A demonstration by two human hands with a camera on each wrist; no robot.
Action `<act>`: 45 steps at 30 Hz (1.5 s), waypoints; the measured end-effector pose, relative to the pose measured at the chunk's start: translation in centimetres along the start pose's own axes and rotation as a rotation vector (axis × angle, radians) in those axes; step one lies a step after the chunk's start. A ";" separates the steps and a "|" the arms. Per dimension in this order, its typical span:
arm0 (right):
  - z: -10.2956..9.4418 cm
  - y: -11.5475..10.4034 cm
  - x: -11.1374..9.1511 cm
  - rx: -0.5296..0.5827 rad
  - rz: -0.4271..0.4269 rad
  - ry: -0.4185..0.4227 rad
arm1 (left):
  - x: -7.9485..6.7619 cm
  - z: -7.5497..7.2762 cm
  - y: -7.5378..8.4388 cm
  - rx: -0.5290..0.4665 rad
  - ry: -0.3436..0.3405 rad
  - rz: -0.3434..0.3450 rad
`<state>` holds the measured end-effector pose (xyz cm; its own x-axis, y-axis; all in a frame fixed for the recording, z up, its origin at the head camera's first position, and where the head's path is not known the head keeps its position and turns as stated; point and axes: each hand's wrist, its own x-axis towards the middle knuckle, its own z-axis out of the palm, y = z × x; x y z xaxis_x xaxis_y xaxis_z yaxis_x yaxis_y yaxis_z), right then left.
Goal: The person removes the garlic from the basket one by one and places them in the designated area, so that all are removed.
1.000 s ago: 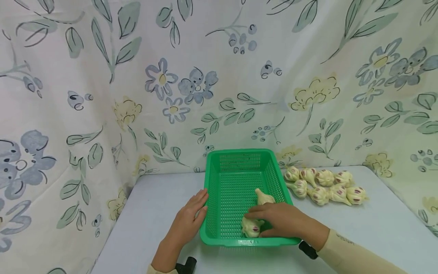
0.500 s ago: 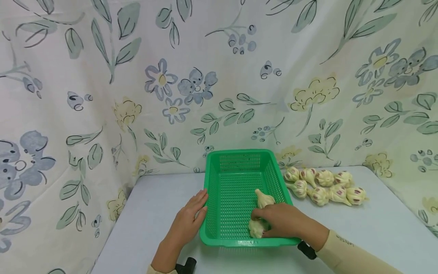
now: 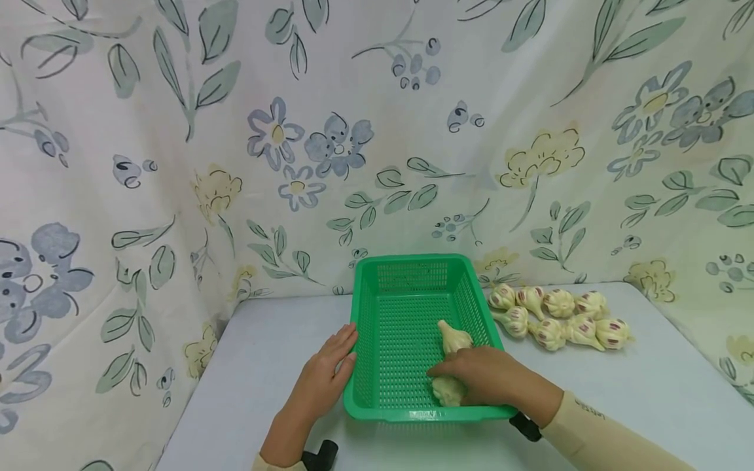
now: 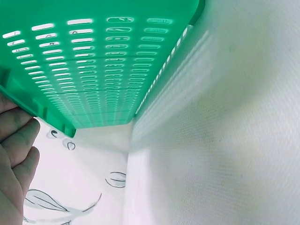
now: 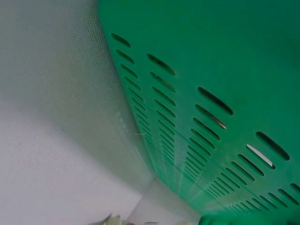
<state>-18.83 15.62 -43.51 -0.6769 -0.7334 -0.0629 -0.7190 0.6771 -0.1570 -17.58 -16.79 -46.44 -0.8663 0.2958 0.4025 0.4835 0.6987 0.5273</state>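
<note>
A green perforated plastic basket (image 3: 406, 415) stands at the middle of the table. My left hand (image 3: 326, 369) rests against its left rim with fingers straight; in the left wrist view, the fingers (image 4: 18, 136) lie along the outer edge of the rim. Reaching over the right side, my right hand (image 3: 495, 378) holds a pale garlic bulb (image 3: 449, 392) low in the basket's near right corner, its thumb side partly hidden. Just beyond that hand, another garlic bulb (image 3: 453, 338) lies in the basket along the right wall, neck pointing away.
Several garlic bulbs with purple marks (image 3: 550, 333) lie in two rows on the white table (image 3: 283, 333), right of the basket. A floral curtain (image 3: 377, 131) hangs behind and to the left. The right wrist view shows mostly the basket's slotted outer wall (image 5: 187, 117).
My right hand has shifted the near garlic bulb slightly right toward the basket's side wall, turning it so its purple marks no longer show. My left hand stays at the rim.
</note>
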 end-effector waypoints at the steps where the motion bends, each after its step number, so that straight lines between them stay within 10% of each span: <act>1: 0.1 0.0 0.0 -0.008 -0.001 0.001 | 0.0 0.0 0.0 0.000 0.002 0.001; 18: -0.2 0.3 0.0 0.111 0.042 0.037 | 0.1 0.0 0.0 -0.009 -0.007 -0.010; 45: -0.1 0.6 -0.6 0.455 0.129 0.352 | 0.0 0.1 0.0 -0.004 -0.008 -0.015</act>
<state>-18.89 16.48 -43.48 -0.8222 -0.5293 0.2093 -0.5398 0.6083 -0.5819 -17.60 -16.73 -46.46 -0.8744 0.2905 0.3887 0.4711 0.7003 0.5364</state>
